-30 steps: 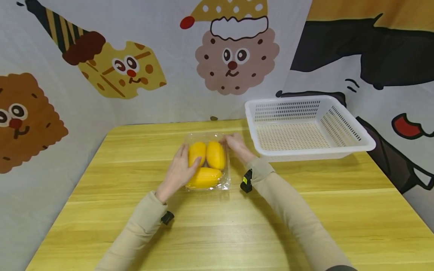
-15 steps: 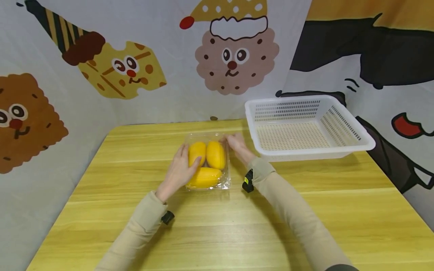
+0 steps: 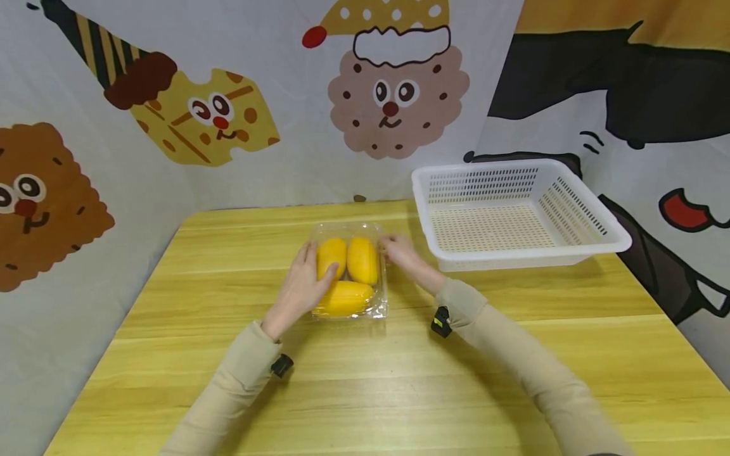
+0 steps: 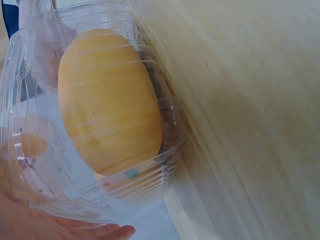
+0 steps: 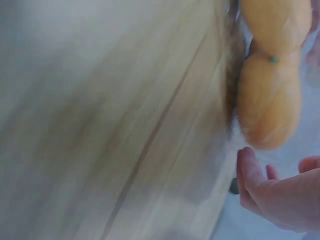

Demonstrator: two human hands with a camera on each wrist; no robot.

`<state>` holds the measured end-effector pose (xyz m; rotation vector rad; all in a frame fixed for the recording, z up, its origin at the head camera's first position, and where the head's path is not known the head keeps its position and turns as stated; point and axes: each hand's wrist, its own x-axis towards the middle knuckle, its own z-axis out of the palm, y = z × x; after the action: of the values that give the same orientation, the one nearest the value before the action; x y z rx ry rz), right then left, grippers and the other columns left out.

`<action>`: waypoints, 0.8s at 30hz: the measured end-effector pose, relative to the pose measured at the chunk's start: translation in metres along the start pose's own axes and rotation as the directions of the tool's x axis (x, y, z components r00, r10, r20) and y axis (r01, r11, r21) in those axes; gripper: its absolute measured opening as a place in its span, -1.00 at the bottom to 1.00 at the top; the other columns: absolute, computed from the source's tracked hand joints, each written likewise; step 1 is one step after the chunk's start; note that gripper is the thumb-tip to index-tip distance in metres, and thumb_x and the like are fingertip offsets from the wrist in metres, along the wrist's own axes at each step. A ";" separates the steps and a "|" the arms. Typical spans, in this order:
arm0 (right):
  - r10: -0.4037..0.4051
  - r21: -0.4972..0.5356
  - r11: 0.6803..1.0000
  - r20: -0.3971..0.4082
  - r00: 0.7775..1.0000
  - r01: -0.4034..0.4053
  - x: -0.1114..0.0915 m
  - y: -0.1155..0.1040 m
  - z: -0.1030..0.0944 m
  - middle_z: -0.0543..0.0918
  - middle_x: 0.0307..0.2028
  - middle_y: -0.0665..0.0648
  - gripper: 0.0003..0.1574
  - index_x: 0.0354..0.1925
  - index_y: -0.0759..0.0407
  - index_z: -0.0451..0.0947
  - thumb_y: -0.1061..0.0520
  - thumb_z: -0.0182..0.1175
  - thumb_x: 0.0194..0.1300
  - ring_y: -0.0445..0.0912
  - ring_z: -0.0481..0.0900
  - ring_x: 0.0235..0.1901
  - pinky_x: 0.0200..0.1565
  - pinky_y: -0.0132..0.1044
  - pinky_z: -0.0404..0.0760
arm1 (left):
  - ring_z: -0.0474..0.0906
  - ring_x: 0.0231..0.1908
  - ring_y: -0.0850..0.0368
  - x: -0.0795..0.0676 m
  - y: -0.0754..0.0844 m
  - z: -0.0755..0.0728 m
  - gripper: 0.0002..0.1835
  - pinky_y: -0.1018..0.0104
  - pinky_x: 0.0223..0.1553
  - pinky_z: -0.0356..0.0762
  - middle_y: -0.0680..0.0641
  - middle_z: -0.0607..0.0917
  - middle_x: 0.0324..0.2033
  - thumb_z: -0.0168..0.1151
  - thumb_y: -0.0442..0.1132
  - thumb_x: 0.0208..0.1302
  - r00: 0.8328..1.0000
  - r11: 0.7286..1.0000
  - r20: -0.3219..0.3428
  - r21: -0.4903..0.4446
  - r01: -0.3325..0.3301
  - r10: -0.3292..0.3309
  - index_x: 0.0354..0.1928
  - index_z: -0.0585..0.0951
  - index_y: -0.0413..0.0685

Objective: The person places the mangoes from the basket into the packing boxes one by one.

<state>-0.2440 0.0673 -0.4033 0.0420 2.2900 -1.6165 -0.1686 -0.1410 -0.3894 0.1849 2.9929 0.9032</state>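
A clear plastic clamshell box (image 3: 345, 229) lies on the table, holding three yellow oblong fruits (image 3: 345, 299) that look like mangoes. My left hand (image 3: 298, 283) grips the box's left side, thumb over the lid and fingers along the edge. The left wrist view has one fruit (image 4: 110, 100) close up behind ribbed plastic, with fingers (image 4: 110, 232) at the lower corner. At the box's right edge, near the back corner, my right hand (image 3: 399, 250) pinches the rim with curled fingers. In the right wrist view its fingertips (image 5: 246, 155) are right at the box's corner.
A white slotted plastic basket (image 3: 570, 256) stands at the back right of the wooden table (image 3: 365, 392), close beyond my right hand. Behind the table hangs a white cloth (image 3: 308, 126) printed with cartoon snacks. Black wrist cameras (image 3: 441, 322) sit on both sleeves.
My right hand has slid a little from the back right corner toward me along the box's edge, its forearm swinging right. The left hand and the box have stayed in place.
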 end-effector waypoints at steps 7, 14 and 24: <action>0.081 -0.068 0.995 0.142 0.987 -0.072 -0.033 0.000 -0.007 0.46 0.08 0.42 -0.48 0.21 0.50 0.24 0.22 -0.11 0.37 -0.05 0.52 -0.23 0.06 -0.13 0.62 | -0.02 0.43 -0.30 0.001 0.000 0.000 -0.17 -0.10 0.44 0.02 -0.38 -0.03 0.45 -0.11 0.14 0.41 1.000 1.000 0.003 0.009 0.002 -0.002 0.44 -0.02 -0.37; 0.129 -0.094 0.990 0.348 0.929 -0.102 -0.061 0.010 -0.014 0.57 -0.08 0.32 -0.49 0.07 0.50 0.33 0.19 0.05 0.22 0.02 0.60 -0.16 0.03 -0.14 0.65 | -0.04 0.44 -0.29 0.001 -0.001 0.000 -0.16 -0.09 0.45 0.00 -0.37 -0.05 0.46 -0.10 0.14 0.41 1.000 1.000 0.007 0.006 0.016 -0.016 0.44 -0.04 -0.35; 0.126 -0.191 0.981 0.500 0.857 -0.033 -0.075 0.016 -0.014 0.69 -0.24 0.34 -0.68 -0.17 0.42 0.51 0.15 0.11 0.23 0.00 0.68 -0.29 -0.07 -0.14 0.70 | -0.02 0.43 -0.30 0.000 -0.001 0.001 -0.17 -0.09 0.44 0.02 -0.38 -0.04 0.45 -0.10 0.12 0.41 1.000 1.000 0.004 0.005 0.006 -0.006 0.44 -0.03 -0.36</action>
<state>-0.1731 0.0989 -0.3918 -0.2977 1.9684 -1.1931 -0.1690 -0.1412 -0.3903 0.1769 2.9912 0.8935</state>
